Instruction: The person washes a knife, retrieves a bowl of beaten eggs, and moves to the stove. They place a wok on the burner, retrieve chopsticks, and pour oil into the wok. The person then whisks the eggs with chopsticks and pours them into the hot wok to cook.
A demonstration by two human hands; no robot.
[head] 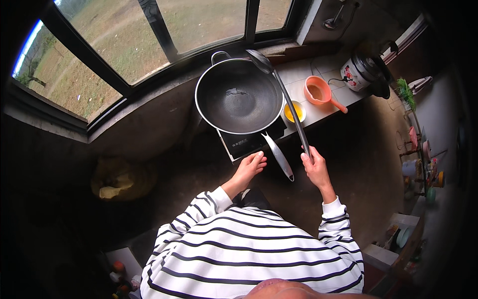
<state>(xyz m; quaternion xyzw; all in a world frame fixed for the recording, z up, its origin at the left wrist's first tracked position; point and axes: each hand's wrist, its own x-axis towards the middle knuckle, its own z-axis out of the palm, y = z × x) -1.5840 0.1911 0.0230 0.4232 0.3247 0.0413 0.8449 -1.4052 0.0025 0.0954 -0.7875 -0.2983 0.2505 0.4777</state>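
My right hand [316, 168] grips the lower handle of a long black ladle [291, 101], whose bowl rests over or hangs above the far right rim of a wok. The wok [240, 96] is dark with a dimpled inside and a little liquid at its bottom. It sits on a black induction cooktop [242, 144]. My left hand [251, 166] is just left of the wok's metal handle [278, 157], fingers loosely curled and apparently holding nothing. A small bowl of beaten egg [301, 117] stands right of the wok, partly behind the ladle's handle.
On the tiled counter [298, 71] stand an orange plastic dipper [317, 89] and a flowered electric cooker [358, 73]. Windows [201, 22] run behind the wok. A wire rack [420, 149] with assorted items stands at the right. A woven basket [123, 179] lies at the left.
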